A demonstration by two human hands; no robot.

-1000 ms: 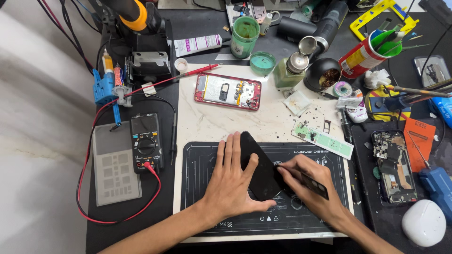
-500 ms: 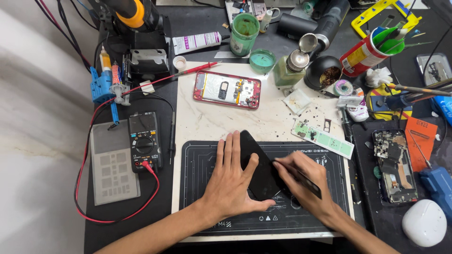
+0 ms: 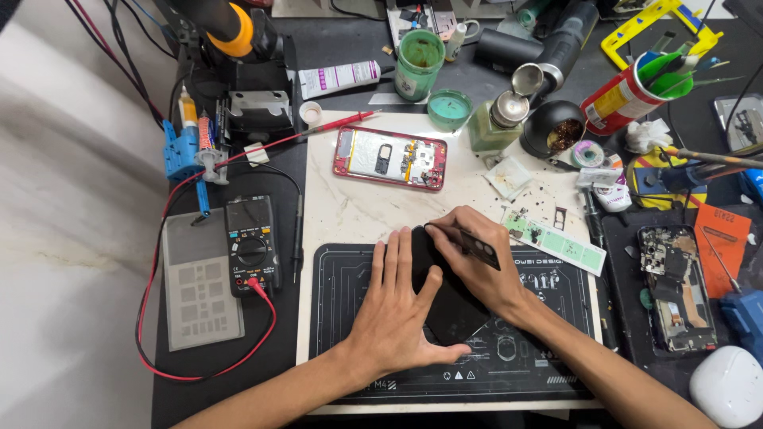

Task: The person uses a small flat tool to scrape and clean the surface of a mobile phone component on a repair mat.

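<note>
— Pressing flat, the left hand pins the black phone on the dark work mat near the table's front edge.
— Right hand?
— Its grip pinches a thin black pry tool at the phone's top edge.

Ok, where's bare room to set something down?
Free: the marble board between the red phone frame and the black mat, plus the mat's lower right corner. Crowded: the whole right side around the red cup.
</note>
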